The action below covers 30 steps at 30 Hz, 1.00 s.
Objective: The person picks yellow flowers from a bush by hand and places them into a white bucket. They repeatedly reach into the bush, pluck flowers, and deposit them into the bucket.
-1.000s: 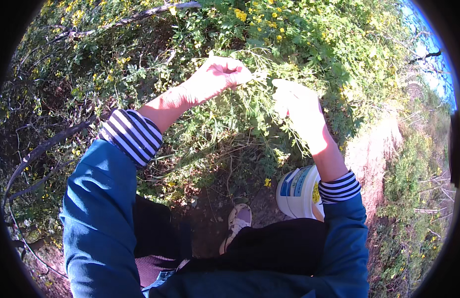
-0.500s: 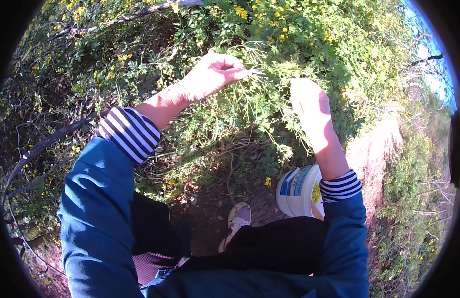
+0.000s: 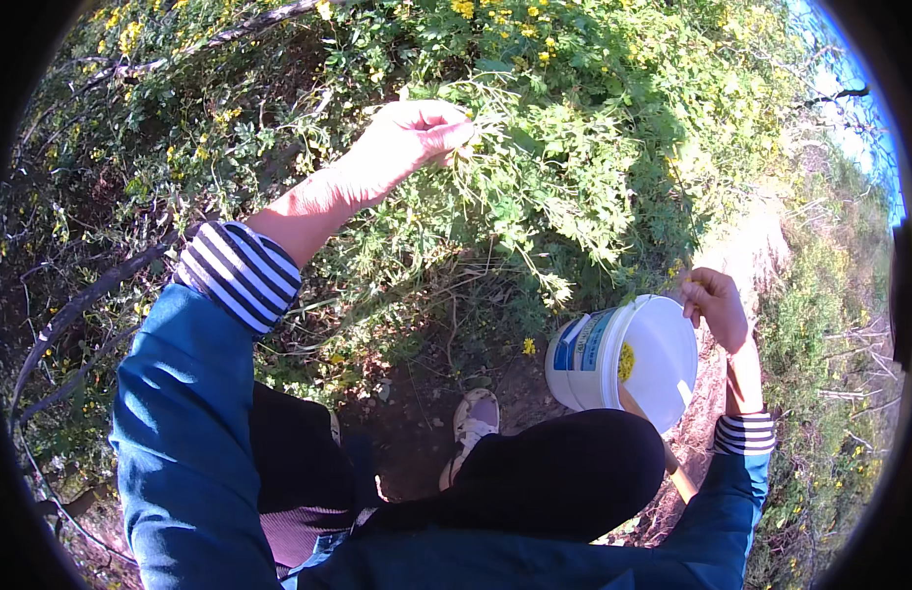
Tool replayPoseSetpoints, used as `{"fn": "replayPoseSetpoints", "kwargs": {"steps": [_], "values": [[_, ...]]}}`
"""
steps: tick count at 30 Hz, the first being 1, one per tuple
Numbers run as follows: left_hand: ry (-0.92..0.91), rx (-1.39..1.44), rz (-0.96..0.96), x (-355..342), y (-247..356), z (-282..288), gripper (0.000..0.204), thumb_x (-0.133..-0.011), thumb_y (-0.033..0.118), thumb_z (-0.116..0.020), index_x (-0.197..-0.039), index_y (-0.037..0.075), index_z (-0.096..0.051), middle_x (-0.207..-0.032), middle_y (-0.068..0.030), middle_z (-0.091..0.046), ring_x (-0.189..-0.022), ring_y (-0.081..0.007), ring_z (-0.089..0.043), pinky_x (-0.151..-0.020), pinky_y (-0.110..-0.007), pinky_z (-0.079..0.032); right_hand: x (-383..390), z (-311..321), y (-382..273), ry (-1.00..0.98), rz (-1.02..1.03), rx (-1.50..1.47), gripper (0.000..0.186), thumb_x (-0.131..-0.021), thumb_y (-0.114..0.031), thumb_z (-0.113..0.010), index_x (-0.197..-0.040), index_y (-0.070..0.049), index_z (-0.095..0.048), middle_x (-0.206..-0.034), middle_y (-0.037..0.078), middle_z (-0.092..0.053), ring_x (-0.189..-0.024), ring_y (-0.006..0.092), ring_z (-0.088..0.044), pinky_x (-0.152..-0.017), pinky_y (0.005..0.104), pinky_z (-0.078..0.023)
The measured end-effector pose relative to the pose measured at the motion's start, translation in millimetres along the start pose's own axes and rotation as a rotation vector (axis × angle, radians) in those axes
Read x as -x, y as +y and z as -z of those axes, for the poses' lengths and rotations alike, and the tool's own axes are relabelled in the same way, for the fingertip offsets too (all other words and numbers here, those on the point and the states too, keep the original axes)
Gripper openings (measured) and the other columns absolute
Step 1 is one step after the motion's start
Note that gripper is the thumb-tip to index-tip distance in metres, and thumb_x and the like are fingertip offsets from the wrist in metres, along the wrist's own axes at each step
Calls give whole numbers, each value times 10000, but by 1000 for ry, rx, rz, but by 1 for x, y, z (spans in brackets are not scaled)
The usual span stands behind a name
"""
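Out ahead of me, my left hand pinches the thin green stems of a leafy plant between thumb and fingers. My right hand hangs at the far rim of a white plastic bucket, its fingers bent together. What lies between those fingertips, if anything, is too small to make out. Yellow flower heads lie inside the bucket, which tilts with its mouth facing right. A tan stick-like handle shows at its mouth, partly hidden behind my knee.
Dense green bushes with yellow blossoms fill the space ahead. A bare branch curves along the left side. Below, my shoe rests on brown soil beside the bucket. Dry ground and more shrubs lie to the right.
My right hand has moved from the bushes down and to the right, to the bucket, uncovering its mouth. My left hand keeps its pinch on the stems, slightly further left.
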<state>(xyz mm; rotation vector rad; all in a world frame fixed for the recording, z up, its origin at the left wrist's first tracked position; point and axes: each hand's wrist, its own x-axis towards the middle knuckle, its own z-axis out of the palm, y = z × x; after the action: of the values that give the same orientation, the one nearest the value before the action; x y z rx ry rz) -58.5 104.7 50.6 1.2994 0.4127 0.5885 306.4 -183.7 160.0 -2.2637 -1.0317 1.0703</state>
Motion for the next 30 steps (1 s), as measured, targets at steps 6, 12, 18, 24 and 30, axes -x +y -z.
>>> {"fn": "replayPoseSetpoints", "kwargs": {"steps": [6, 12, 18, 24, 30], "values": [[12, 59, -67, -5, -3, -15, 122, -913, 165, -615, -946, 56, -657, -791, 43, -594, -699, -39, -524, -683, -211, -459, 23, -28, -11, 126, 167, 885, 201, -818, -132, -629, -958, 10, -658, -828, 183, -648, -767, 317, -645, -709, 379, -505], [-37, -6, -66, -6, -2, -20, 177, -895, 223, -640, -954, 57, -662, -830, 45, -624, -769, -54, -543, -723, -220, -443, -35, -142, -137, 2, 608, -255, 239, -891, -140, -613, -1089, -7, -601, -807, 30, -641, -649, 86, -565, -592, 227, -474], [11, -85, -38, -4, -3, -25, 162, -905, 198, -621, -955, 47, -653, -846, 25, -623, -764, -74, -554, -733, -239, -454, -64, -181, -170, -59, 622, -281, 230, -879, -114, -620, -1080, 0, -623, -818, 46, -656, -655, 86, -580, -566, 226, -479], [-18, -265, -53, -6, -8, -24, 214, -925, 259, -599, -924, 49, -639, -819, 17, -612, -747, -75, -554, -714, -253, -468, -64, -175, -148, 51, 674, -266, 167, -890, -103, -593, -990, 16, -655, -814, 58, -658, -675, 92, -607, -587, 232, -489], [91, -442, 13, 7, -15, -42, 153, -920, 186, -594, -892, 42, -636, -769, -25, -610, -694, -100, -534, -640, -286, -460, -11, -109, -83, 288, 545, -177, 140, -888, -6, -566, -1017, 18, -617, -815, 42, -635, -661, 88, -589, -598, 208, -488]]}}
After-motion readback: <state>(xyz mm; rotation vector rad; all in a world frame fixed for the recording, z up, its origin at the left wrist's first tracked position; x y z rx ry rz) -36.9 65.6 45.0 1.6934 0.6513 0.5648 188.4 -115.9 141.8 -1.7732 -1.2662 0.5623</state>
